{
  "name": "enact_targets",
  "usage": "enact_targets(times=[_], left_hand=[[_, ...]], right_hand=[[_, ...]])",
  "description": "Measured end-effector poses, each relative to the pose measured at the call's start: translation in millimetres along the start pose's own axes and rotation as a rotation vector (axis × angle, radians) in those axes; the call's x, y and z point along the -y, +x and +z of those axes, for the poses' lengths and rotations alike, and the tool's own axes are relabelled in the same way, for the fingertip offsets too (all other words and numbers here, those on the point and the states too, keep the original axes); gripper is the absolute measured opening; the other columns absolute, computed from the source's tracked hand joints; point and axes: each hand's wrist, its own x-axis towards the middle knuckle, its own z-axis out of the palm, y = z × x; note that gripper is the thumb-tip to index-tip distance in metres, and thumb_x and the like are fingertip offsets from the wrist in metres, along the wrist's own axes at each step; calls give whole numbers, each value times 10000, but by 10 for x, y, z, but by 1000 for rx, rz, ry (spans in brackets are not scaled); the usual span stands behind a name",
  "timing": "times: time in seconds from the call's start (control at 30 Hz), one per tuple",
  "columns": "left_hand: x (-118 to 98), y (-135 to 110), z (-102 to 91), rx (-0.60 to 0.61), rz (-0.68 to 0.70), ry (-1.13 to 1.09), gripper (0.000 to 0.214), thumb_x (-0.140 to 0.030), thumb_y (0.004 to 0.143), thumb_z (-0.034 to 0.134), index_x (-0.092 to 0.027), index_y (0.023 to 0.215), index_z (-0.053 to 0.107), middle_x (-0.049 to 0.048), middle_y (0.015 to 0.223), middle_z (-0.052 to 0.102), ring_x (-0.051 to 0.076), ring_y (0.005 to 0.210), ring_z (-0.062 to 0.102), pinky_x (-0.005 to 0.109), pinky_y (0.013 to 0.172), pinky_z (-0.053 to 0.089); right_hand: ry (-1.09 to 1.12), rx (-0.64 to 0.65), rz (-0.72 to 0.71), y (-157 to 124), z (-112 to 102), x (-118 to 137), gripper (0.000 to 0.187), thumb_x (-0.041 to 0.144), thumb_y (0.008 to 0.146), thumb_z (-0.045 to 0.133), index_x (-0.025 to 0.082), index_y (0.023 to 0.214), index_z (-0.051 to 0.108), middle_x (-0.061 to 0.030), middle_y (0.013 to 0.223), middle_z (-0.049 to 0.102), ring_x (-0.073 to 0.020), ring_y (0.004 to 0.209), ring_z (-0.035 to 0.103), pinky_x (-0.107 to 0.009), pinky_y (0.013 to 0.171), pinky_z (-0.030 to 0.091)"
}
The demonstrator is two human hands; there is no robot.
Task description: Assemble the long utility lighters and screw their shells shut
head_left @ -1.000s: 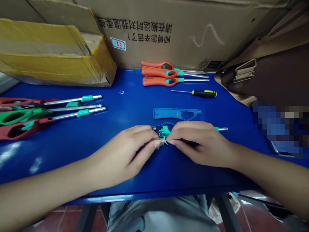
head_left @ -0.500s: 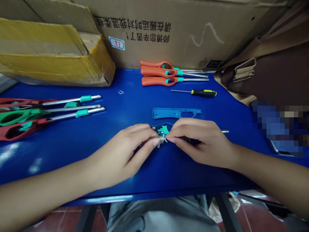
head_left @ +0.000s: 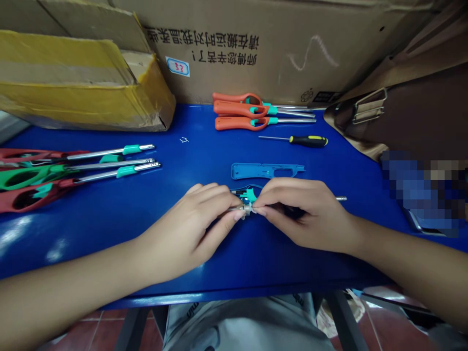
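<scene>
Both my hands meet at the middle of the blue table [head_left: 204, 156]. My left hand [head_left: 190, 229] and my right hand [head_left: 303, 212] are closed in pinches on a small clear and metal part [head_left: 245, 209] of an opened blue lighter [head_left: 248, 194]. Its teal trigger shows between my fingertips, and its metal nozzle tip [head_left: 341, 198] sticks out past my right hand. The lighter's loose blue shell half [head_left: 266, 170] lies just behind my hands.
Three orange long-nozzle lighters [head_left: 252, 109] lie at the back, a black and yellow screwdriver [head_left: 303, 141] beside them. Red and green lighters [head_left: 54, 170] lie at the left. A yellow-taped carton [head_left: 80, 83], a big cardboard box [head_left: 278, 44] and a brown bag [head_left: 409, 107] border the table.
The small part between my fingertips has shifted slightly up and its white bit is now tucked under my fingers. My hands have barely moved.
</scene>
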Motion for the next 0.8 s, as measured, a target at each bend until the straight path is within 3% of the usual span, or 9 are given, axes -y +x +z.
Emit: enact_targets(times=[0.53, 0.8], left_hand=[[6, 6, -8, 16, -30, -40, 196, -269, 1103, 468, -217, 1069, 654, -3, 991, 680, 160, 922, 598, 321, 831, 351], [-4, 4, -23, 21, -36, -25, 227, -286, 1105, 453, -212, 1063, 664, 16, 991, 700, 173, 920, 615, 330, 827, 376]], right_hand=[[-18, 40, 17, 9, -34, -10, 94, 139, 976, 639, 175, 997, 724, -41, 902, 761, -134, 825, 701, -252, 766, 560], [-168, 61, -75, -18, -50, -35, 150, 164, 1029, 568, 211, 1012, 709, -38, 951, 772, -154, 872, 721, -275, 793, 560]])
